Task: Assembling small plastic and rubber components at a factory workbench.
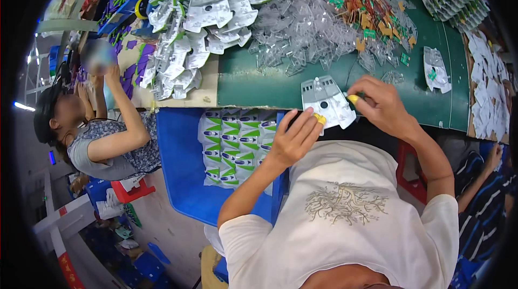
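A white and grey plastic housing (335, 106) with a round dark hole and a row of slots lies tilted at the green table's near edge. My left hand (295, 140) grips its lower left corner, and a yellow finger cover shows on one fingertip. At the housing's right edge, my right hand (380, 105) has its fingers pinched together, also with a yellow tip. Whatever sits in that pinch is too small to make out. Farther right on the table lies a similar housing (437, 70) with a small green board on it.
Clear plastic parts (305, 24) are heaped at the back, beside red wires with small boards (372, 5). White housings (208, 11) pile up on the left. A blue bin (183, 173) below holds rows of green-and-white pieces. One co-worker (116, 132) sits left, another (485, 197) right.
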The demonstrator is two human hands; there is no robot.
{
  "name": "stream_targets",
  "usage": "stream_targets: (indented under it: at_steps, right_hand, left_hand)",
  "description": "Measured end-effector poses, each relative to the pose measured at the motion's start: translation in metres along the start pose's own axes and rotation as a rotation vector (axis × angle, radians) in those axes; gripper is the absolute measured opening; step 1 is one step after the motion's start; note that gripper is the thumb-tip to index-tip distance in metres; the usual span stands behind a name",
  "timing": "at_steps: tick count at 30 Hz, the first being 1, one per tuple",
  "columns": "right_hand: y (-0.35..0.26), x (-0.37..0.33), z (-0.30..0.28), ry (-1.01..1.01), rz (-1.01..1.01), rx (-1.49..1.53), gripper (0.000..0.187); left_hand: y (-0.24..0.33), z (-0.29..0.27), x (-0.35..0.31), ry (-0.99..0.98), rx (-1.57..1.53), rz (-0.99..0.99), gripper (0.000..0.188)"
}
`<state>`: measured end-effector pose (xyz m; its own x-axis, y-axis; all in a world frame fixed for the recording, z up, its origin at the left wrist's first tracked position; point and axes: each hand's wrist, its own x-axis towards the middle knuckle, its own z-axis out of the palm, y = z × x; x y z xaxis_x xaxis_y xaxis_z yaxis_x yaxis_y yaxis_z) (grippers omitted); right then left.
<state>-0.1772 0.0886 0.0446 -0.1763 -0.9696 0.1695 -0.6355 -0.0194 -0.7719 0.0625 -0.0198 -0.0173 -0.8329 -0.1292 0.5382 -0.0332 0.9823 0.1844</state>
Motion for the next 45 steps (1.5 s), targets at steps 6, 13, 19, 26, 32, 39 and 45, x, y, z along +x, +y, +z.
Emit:
stream_targets:
  at_steps: [6,13,19,26,32,39,45]
  right_hand:
    - [-0.001,0.013,0.031,0.008,-0.154,-0.252,0.01]
    - [-0.001,0.02,0.048,-0.113,-0.256,-0.538,0.014]
    - [-0.004,0.016,0.046,-0.12,-0.215,-0.451,0.02]
    - [-0.002,0.009,0.039,-0.138,-0.194,-0.416,0.025]
    - [0.003,0.005,0.035,-0.128,-0.168,-0.438,0.022]
    - [0.012,0.01,0.032,-0.106,-0.275,-0.366,0.017]
    - [0.015,0.008,0.036,-0.05,-0.203,-0.307,0.016]
  left_hand:
    - [0.003,0.011,0.001,0.028,-0.074,-0.159,0.039]
    - [-0.005,0.02,0.008,0.022,-0.153,-0.17,0.041]
    - [-0.053,0.012,0.04,0.195,-0.333,-0.338,0.026]
    - [-0.073,0.017,0.058,0.069,-0.278,-0.423,0.025]
    - [-0.038,-0.013,0.046,0.08,-0.47,-0.443,0.029]
    - [-0.034,-0.005,0.055,-0.062,-0.249,-0.089,0.03]
    - [-0.028,-0.003,0.058,-0.197,-0.168,-0.068,0.029]
